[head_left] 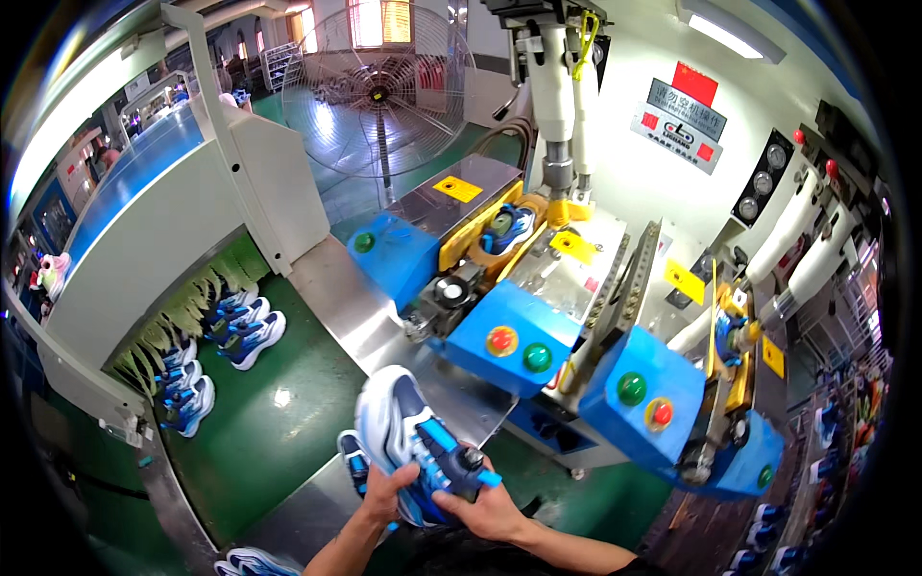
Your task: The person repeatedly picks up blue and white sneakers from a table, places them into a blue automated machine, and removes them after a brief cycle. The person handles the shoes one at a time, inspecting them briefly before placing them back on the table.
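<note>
Head view: a blue-and-white shoe (pixel 408 442) is held at the near middle of the scene, tilted with its toe pointed to the far side, and the grip of both hands is closed around it. Its left side is clasped by the left hand (pixel 389 492), and its right side and heel by the right hand (pixel 490 514), close to a black piece (pixel 471 458) at the opening, whose nature cannot be told. Just beside it on the left, a second shoe (pixel 352 459) is partly hidden against a steel desk (pixel 312 499); whether the two touch cannot be made out. Farther left, paired shoes (pixel 253 343) are set on a green surface (pixel 250 461) before a fringed opening. At the far right of the held shoe, a blue control box (pixel 523 322) is mounted, and beyond it another shoe (pixel 506 228) is seated beneath a pressing ram (pixel 555 144). If thumb pressure is slackened, the held shoe could be dropped, since it is gripped mainly near the heel. If it is swung left, the second shoe could be knocked; if swung far right, a red button (pixel 501 340) could be bumped. Fingers could be pinched if they are placed under the ram while it is driven down.
</note>
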A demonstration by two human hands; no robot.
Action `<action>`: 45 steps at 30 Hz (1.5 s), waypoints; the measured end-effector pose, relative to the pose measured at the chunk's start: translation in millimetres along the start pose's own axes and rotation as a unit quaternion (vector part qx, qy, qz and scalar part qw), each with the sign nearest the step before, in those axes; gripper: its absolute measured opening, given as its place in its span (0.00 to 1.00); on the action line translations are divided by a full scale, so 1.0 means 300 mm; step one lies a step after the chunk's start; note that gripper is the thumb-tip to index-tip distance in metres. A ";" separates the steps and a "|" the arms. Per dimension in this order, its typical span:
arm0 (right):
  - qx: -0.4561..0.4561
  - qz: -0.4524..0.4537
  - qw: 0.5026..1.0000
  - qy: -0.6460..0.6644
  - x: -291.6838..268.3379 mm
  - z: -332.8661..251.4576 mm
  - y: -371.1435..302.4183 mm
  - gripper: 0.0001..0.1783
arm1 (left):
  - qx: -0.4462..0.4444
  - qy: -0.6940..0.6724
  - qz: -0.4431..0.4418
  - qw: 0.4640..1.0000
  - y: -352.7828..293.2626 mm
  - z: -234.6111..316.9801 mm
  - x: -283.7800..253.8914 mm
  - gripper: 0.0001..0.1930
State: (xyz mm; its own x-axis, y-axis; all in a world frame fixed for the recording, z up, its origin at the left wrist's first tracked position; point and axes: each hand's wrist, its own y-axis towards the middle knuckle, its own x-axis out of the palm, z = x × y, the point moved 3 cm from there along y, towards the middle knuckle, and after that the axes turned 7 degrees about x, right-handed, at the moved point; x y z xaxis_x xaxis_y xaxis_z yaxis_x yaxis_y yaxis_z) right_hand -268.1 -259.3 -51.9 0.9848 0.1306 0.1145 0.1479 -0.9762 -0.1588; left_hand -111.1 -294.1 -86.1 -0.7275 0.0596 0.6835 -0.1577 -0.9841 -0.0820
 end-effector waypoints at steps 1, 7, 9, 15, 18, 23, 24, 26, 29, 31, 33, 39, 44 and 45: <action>0.055 0.018 0.998 0.007 -0.078 0.038 0.015 0.34 | -0.023 0.079 0.074 0.994 0.020 -0.051 0.009 0.34; 0.064 0.137 0.988 0.034 -0.397 -0.020 0.040 0.28 | 0.098 0.310 -0.053 0.944 0.631 -0.054 0.198 0.33; 0.053 0.132 0.982 0.123 -0.374 -0.162 0.124 0.31 | 0.141 0.429 -0.106 0.886 0.992 -0.071 0.218 0.38; 0.068 0.175 0.972 -0.138 -0.393 -0.174 0.246 0.42 | 0.232 0.694 -0.193 0.653 1.864 -0.382 0.296 0.32; 0.160 0.258 0.949 -0.082 -0.418 -0.139 0.304 0.40 | 0.271 0.679 -0.231 0.643 1.894 -0.358 0.343 0.22; 0.090 0.315 0.943 -0.056 -0.422 -0.283 0.480 0.33 | -0.036 0.478 -0.271 0.835 1.916 -0.098 0.359 0.18; 0.142 0.325 0.935 -0.010 -0.413 -0.297 0.530 0.28 | -0.068 0.311 -0.246 0.915 1.857 -0.034 0.281 0.17; 0.186 0.323 0.921 0.111 -0.448 -0.282 0.684 0.27 | -0.060 0.221 -0.081 0.970 1.646 0.118 0.135 0.26; 0.297 0.241 0.894 0.235 -0.512 -0.402 1.081 0.19 | 0.036 0.037 0.037 0.998 1.385 0.187 -0.260 0.27; 0.281 0.260 0.909 0.167 -0.615 -0.439 1.328 0.18 | 0.069 0.021 0.127 0.989 1.189 0.203 -0.503 0.30; 0.217 0.280 0.921 0.161 -0.895 -0.285 1.537 0.18 | 0.086 0.003 0.081 0.993 1.047 0.249 -0.566 0.38; 0.018 0.465 0.800 -0.379 -0.798 -0.023 1.789 0.39 | 0.135 -0.012 0.395 0.908 0.687 0.335 -0.654 0.27; 0.070 0.500 0.787 -0.355 -0.748 -0.113 1.778 0.38 | 0.125 0.048 0.381 0.915 0.601 0.237 -0.625 0.30; 0.090 0.486 0.794 -0.353 -0.763 -0.112 1.775 0.39 | 0.124 0.061 0.354 0.925 0.599 0.209 -0.629 0.32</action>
State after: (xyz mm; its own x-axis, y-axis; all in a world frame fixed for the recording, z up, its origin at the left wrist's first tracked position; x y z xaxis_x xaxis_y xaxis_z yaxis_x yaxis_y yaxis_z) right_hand -417.8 -814.7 -129.5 0.4382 -0.5429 -0.7164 -0.7654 -0.6432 0.0193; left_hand 39.6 -492.7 -184.2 -0.6628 -0.6101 0.4340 0.5338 -0.7915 -0.2976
